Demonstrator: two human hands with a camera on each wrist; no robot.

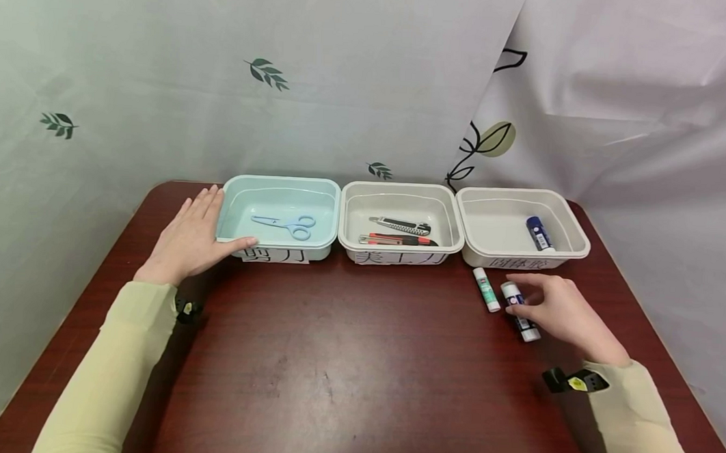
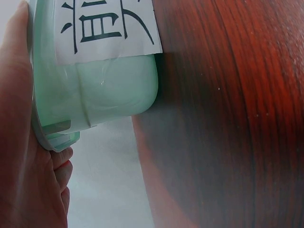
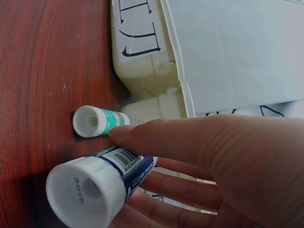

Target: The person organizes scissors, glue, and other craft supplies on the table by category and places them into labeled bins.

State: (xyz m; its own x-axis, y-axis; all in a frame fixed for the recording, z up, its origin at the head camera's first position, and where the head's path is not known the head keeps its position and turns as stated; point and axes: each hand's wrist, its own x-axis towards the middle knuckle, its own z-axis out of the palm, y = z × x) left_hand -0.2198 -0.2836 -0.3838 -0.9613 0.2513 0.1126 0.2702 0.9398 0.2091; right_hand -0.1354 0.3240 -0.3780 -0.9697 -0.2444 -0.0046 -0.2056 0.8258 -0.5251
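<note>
My left hand (image 1: 191, 234) rests on the left corner of a light-blue box (image 1: 337, 215), its fingers stretched along the side and its thumb on the front rim. Blue scissors (image 1: 289, 224) lie inside. At the table's right, my right hand (image 1: 559, 306) has thumb and fingers around a dark-blue glue stick with white ends (image 3: 90, 192), which lies slanted; the thumb hides its middle. Beside it, near the thumb tip, lies a smaller green-and-white glue stick (image 1: 486, 290). Behind them, another dark-blue glue stick (image 1: 540, 234) is in the right-hand beige box (image 1: 480, 222).
A middle beige box (image 1: 354, 205) with two utility knives (image 1: 400, 226) stands between the other boxes in a row along the far table edge. Paper labels hang on the boxes' fronts. A patterned curtain (image 1: 346, 82) closes off the back of the brown table (image 1: 343, 362).
</note>
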